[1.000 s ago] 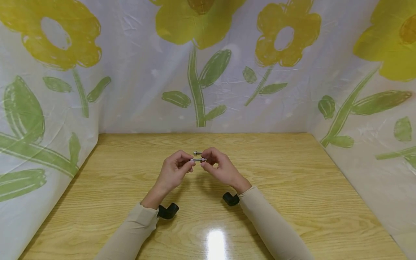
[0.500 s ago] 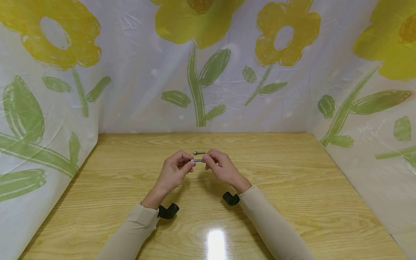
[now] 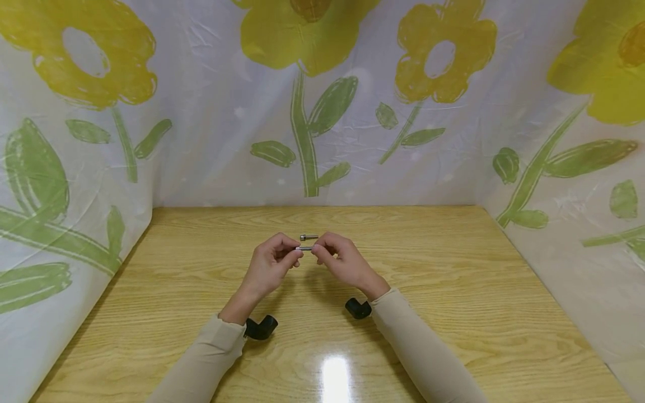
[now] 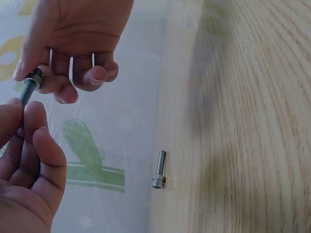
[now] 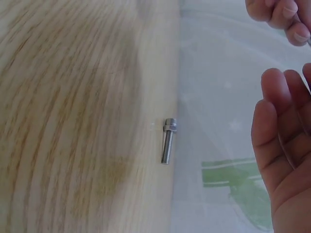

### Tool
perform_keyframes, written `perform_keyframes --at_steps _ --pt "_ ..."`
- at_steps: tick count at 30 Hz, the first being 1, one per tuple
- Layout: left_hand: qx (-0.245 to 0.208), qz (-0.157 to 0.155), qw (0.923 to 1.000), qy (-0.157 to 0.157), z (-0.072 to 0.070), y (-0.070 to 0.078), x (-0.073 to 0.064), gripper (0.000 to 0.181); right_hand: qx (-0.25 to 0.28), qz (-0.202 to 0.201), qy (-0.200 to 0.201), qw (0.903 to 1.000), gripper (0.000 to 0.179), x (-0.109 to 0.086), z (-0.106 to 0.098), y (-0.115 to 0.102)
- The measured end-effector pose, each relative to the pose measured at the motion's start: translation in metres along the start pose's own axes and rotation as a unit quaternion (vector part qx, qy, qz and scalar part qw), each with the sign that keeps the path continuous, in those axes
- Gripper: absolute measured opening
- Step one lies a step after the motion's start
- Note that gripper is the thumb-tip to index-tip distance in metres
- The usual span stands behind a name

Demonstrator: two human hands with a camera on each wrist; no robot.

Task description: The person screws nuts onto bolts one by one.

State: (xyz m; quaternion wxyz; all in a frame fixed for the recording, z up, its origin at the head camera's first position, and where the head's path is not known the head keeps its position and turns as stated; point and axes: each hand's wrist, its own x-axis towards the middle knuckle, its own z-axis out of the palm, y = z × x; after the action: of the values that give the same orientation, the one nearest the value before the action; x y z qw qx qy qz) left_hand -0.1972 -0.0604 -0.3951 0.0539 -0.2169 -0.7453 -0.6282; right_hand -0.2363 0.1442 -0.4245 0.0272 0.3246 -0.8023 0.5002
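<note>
Between both hands, a slim threaded bolt (image 3: pixel 306 248) is held level above the table. My left hand (image 3: pixel 272 266) pinches its left end with thumb and forefinger, the other fingers curled below. A hex nut (image 4: pixel 33 80) sits near the bolt's far end in the left wrist view, beside a dark tip. The thumb and forefinger of my right hand (image 3: pixel 347 262) close on that nut end and cover it in the head view. Just beyond the hands, a second bolt (image 3: pixel 309 237) lies on the wood; a nut (image 5: pixel 170 128) shows against its cylindrical head in the right wrist view.
The wood-grain table (image 3: pixel 428 313) ends at a pale cloth backdrop (image 3: pixel 211 112) printed with yellow flowers, which rises behind and along both sides. Black wrist mounts (image 3: pixel 261 327) stick out from each sleeve close over the tabletop.
The right fingers have come together over the nut end, which showed between them a second ago, then shifted slightly left. The lying bolt is fully uncovered now. The left hand has stayed put.
</note>
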Motion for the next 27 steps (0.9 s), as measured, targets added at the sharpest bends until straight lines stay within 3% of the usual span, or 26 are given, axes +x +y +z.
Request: perform_keyframes --at_steps 5,10,17,20,27 --pt "0.006 0.003 1.0000 -0.003 0.0002 -0.0011 0.0002 0.010 -0.007 0.012 0.002 0.9999 0.025 0.0002 -0.0007 -0.0006" --pt "0.001 -0.002 1.0000 0.002 -0.0001 -0.0012 0.0004 0.010 0.003 0.015 0.012 0.9998 0.018 -0.0007 -0.0004 -0.0001" --pt "0.004 -0.002 1.0000 0.002 0.0004 0.0002 -0.0007 0.010 0.010 -0.018 0.009 0.9997 0.015 0.0001 0.0005 -0.0001" --pt "0.006 0.000 1.0000 0.002 0.0006 0.0004 -0.0007 0.011 0.007 -0.009 0.001 0.9999 0.011 -0.0006 -0.0004 -0.0067" --pt "0.013 0.008 0.9999 -0.003 0.0013 -0.0013 -0.0005 0.011 -0.006 0.005 -0.003 1.0000 0.024 -0.0005 0.0003 -0.0011"
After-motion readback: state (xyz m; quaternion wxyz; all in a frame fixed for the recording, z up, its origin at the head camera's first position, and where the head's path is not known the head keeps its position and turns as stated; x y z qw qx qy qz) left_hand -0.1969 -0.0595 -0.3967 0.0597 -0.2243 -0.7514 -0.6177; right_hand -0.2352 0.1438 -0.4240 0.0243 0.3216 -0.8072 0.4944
